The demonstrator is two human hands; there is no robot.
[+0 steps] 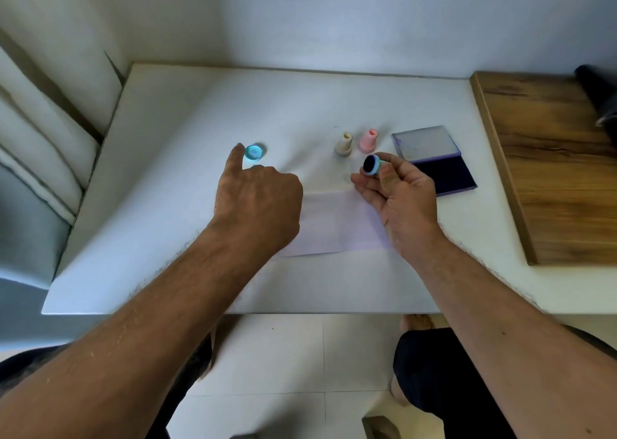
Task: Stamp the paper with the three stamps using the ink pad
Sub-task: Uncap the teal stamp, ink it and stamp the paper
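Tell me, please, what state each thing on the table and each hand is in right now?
Ink pad: lid open, dark pad bare.
Blue stamp: uncapped, gripped by the right hand, dark face turned toward the camera.
Blue cap: off, lying on the table, left hand fingertip beside it.
Beige stamp: upright, untouched.
Pink stamp: upright, untouched.
Paper: flat, no visible marks.

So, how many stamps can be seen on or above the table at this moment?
3. The beige stamp and the pink stamp stand side by side left of the ink pad. The blue stamp is held in the right hand.
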